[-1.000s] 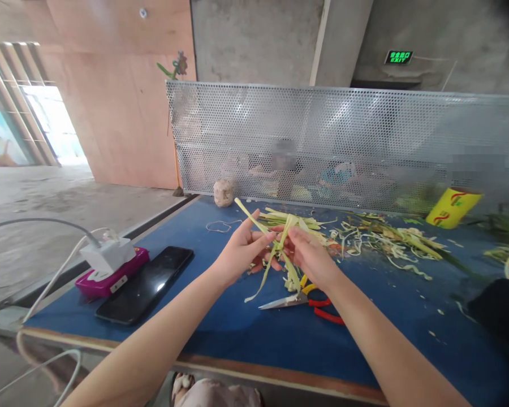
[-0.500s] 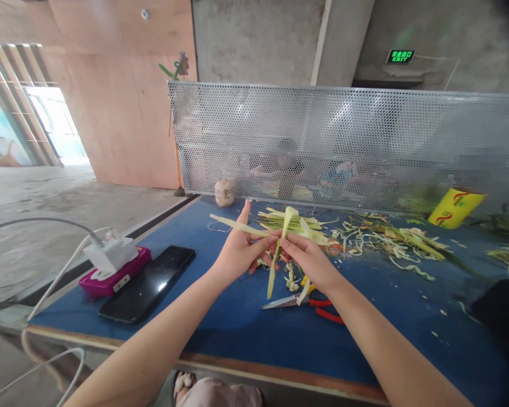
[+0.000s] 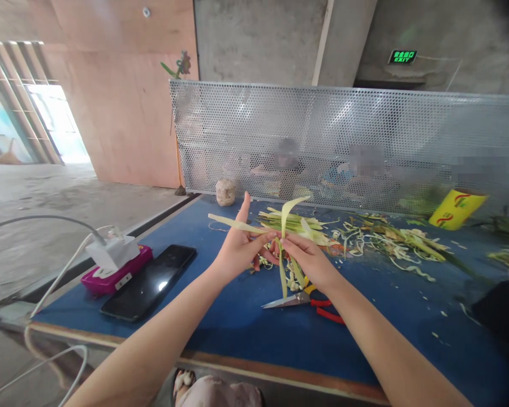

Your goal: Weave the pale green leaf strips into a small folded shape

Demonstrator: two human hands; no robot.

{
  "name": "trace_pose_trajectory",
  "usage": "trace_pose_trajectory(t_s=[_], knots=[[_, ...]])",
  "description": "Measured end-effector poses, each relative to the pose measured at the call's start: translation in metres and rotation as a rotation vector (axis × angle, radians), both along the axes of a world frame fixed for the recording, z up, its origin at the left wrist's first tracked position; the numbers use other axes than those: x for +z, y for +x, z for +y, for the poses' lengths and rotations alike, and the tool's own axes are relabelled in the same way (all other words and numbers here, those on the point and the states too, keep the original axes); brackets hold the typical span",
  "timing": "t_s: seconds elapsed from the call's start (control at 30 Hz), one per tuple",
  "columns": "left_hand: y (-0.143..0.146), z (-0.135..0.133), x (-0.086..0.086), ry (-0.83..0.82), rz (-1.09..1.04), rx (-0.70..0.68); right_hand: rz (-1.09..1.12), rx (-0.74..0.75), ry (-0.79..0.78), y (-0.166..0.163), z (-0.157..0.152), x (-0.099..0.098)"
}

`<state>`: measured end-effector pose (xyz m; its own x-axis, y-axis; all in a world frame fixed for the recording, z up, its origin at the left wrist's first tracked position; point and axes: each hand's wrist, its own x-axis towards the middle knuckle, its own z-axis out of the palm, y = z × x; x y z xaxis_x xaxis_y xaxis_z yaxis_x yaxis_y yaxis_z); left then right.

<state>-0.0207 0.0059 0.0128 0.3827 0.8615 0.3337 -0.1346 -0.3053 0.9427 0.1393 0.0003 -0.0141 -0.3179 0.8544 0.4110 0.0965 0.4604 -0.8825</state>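
Pale yellow-green leaf strips (image 3: 289, 212) cross between my two hands above the blue table (image 3: 246, 333). My left hand (image 3: 236, 252) pinches them between thumb and fingers, its index finger pointing up; one strip sticks out to the left behind it. With thumb and fingertips closed, my right hand (image 3: 311, 261) grips the same strips at the crossing. Ends stand up above the fingers and hang down below them. The exact fold is hidden by my fingers. Just below the hands lie scissors (image 3: 286, 301) with red and yellow on the handles, partly covered by my right forearm.
A leaf bundle (image 3: 274, 219) and curled scraps (image 3: 407, 240) lie behind my hands. A perforated metal screen (image 3: 237, 124) borders the table's back. To the left are a black phone (image 3: 148, 285) and a magenta power strip (image 3: 104, 282). A yellow cylinder (image 3: 458, 209) is at right.
The upper strip end has opened out and now bends to the right. Below the fingers, the hanging ends have shifted right and spread into two. Both hands stay nearly in place.
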Motion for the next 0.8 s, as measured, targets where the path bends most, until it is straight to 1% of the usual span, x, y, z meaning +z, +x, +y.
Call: trace_pose_trajectory(t_s=[0.17, 0.27, 0.33, 0.4, 0.43, 0.5, 0.6, 0.67, 0.7, 0.8], knots=[[0.005, 0.0, -0.004, -0.054, -0.012, -0.1, 0.063, -0.045, -0.089, -0.002, 0.002, -0.002], [0.009, -0.001, -0.007, -0.045, -0.02, -0.135, 0.142, -0.006, -0.172, -0.009, 0.001, -0.002], [0.009, 0.0, -0.007, -0.02, -0.015, -0.092, 0.217, 0.021, -0.243, -0.011, 0.001, -0.002], [0.007, 0.002, -0.006, 0.009, -0.014, -0.007, 0.249, 0.018, -0.303, -0.01, 0.0, -0.002], [0.005, 0.003, -0.005, 0.021, -0.01, 0.025, 0.222, 0.006, -0.316, -0.008, 0.0, -0.002], [0.003, 0.004, -0.004, 0.035, 0.018, 0.042, 0.078, -0.013, -0.287, -0.001, 0.0, 0.001], [0.002, 0.004, -0.003, 0.04, 0.079, -0.004, -0.177, -0.033, -0.149, 0.01, -0.001, 0.008], [0.002, 0.004, -0.003, 0.029, 0.091, -0.034, -0.245, -0.046, -0.084, 0.015, -0.004, 0.014], [0.002, 0.004, -0.002, 0.021, 0.092, -0.048, -0.26, -0.044, -0.076, 0.017, -0.005, 0.017], [0.002, 0.005, -0.002, -0.004, 0.091, -0.077, -0.284, -0.028, -0.104, 0.021, -0.008, 0.022]])
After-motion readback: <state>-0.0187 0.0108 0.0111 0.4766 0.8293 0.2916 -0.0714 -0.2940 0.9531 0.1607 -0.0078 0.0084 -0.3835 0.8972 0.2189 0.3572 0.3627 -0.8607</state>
